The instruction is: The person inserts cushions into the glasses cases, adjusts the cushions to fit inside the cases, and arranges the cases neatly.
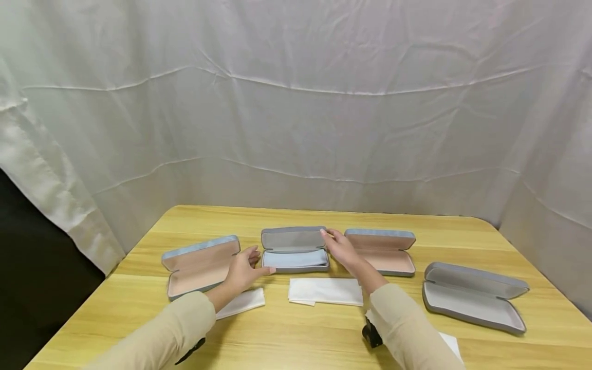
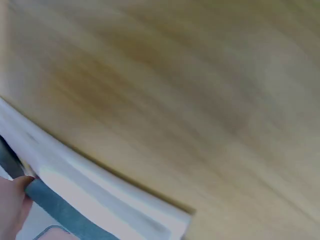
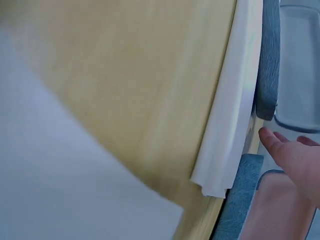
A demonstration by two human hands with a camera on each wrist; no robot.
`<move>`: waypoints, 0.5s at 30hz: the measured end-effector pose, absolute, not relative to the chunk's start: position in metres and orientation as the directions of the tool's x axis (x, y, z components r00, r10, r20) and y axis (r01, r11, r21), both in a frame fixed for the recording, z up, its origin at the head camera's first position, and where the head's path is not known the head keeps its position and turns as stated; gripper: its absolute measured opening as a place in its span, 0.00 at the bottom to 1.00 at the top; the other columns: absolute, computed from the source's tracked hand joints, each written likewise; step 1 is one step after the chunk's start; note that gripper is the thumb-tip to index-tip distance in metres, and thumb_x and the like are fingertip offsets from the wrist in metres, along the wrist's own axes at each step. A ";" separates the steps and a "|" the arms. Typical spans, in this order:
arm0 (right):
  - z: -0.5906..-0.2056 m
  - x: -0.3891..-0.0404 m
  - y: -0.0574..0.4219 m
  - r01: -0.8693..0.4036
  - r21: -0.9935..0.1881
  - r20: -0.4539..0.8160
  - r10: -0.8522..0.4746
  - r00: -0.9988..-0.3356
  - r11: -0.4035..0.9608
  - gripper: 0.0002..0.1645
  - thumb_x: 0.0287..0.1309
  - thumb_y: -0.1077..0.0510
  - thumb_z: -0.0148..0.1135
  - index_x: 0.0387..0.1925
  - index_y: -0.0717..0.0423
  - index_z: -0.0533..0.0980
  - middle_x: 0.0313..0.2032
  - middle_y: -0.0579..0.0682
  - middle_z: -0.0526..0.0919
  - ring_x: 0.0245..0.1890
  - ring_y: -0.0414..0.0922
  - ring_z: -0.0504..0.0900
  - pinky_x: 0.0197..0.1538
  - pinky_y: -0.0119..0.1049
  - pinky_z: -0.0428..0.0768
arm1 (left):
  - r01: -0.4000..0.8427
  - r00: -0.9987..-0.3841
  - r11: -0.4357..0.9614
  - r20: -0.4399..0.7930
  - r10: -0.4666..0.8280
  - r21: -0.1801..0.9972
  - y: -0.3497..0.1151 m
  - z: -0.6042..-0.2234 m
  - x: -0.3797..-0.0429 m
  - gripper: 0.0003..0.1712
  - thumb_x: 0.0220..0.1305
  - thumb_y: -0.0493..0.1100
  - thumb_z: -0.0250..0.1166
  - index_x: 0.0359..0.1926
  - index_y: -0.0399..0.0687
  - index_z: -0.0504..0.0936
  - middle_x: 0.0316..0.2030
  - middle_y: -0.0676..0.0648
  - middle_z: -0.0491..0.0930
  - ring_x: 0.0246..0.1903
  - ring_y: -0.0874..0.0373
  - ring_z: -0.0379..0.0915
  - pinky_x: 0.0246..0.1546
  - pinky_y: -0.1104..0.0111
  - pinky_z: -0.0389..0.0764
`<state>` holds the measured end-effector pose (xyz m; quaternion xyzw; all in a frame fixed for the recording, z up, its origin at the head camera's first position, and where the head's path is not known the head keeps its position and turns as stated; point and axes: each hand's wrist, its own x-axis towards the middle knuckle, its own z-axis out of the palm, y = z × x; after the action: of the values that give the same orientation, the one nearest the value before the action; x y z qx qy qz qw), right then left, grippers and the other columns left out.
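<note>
In the head view an opened grey glasses case (image 1: 293, 239) stands at the centre, its lid tilted back. A folded light-blue cloth (image 1: 294, 260) lies inside it. My left hand (image 1: 242, 270) is at the case's left front corner, thumb stretched along the front edge and the other fingers loosely bent. At the right end of the lid is my right hand (image 1: 341, 247), fingertips right at its edge. The right wrist view shows this hand (image 3: 295, 155) with fingers extended beside the case's corner. Only a small part of the left hand (image 2: 12, 202) appears in the left wrist view.
Opened cases with pink linings stand at left (image 1: 203, 264) and right of centre (image 1: 384, 257); another grey case (image 1: 474, 298) is farther right. Folded white cloths lie in front, at the middle (image 1: 326, 291), left (image 1: 242, 302) and lower right (image 1: 450, 343). A curtain (image 1: 296, 128) hangs behind the table.
</note>
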<state>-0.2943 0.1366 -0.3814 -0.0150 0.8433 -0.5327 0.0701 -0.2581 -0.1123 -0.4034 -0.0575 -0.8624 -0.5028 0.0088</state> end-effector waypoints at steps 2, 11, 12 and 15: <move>-0.383 -0.296 0.138 0.057 -0.901 -0.111 -0.102 -0.989 0.429 0.40 0.66 0.36 0.40 0.69 0.56 0.53 0.67 0.61 0.58 0.67 0.58 0.59 0.66 0.54 0.61 | 0.121 -0.989 0.468 0.066 0.132 0.876 -0.113 -0.405 -0.259 0.48 0.50 0.41 0.71 0.66 0.27 0.55 0.60 0.30 0.66 0.59 0.38 0.65 0.57 0.56 0.72; -0.381 -0.302 0.140 0.056 -0.916 -0.135 -0.176 -0.975 0.397 0.43 0.67 0.35 0.38 0.70 0.61 0.50 0.69 0.62 0.53 0.66 0.60 0.59 0.66 0.53 0.63 | 0.119 -0.985 0.470 0.045 0.165 0.875 -0.110 -0.405 -0.267 0.52 0.49 0.38 0.71 0.68 0.27 0.49 0.62 0.29 0.62 0.62 0.37 0.61 0.60 0.53 0.68; -0.380 -0.302 0.139 0.060 -0.915 -0.142 -0.181 -0.973 0.398 0.44 0.67 0.35 0.38 0.70 0.62 0.49 0.70 0.62 0.52 0.66 0.61 0.59 0.66 0.53 0.63 | 0.130 -0.984 0.482 0.052 0.171 0.867 -0.110 -0.405 -0.268 0.52 0.49 0.38 0.72 0.68 0.27 0.50 0.62 0.29 0.62 0.62 0.37 0.61 0.60 0.53 0.68; -0.379 -0.303 0.138 0.074 -0.909 -0.164 -0.188 -0.968 0.410 0.46 0.66 0.35 0.38 0.71 0.63 0.45 0.71 0.62 0.48 0.66 0.62 0.58 0.67 0.53 0.60 | 0.153 -0.980 0.486 0.068 0.188 0.861 -0.109 -0.406 -0.270 0.51 0.48 0.36 0.72 0.67 0.25 0.50 0.61 0.29 0.64 0.60 0.38 0.64 0.58 0.54 0.70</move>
<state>-0.3030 0.1377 -0.3794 -0.0342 0.8309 -0.5419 0.1211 -0.2704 -0.1089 -0.4056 -0.0989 -0.8618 -0.4972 -0.0177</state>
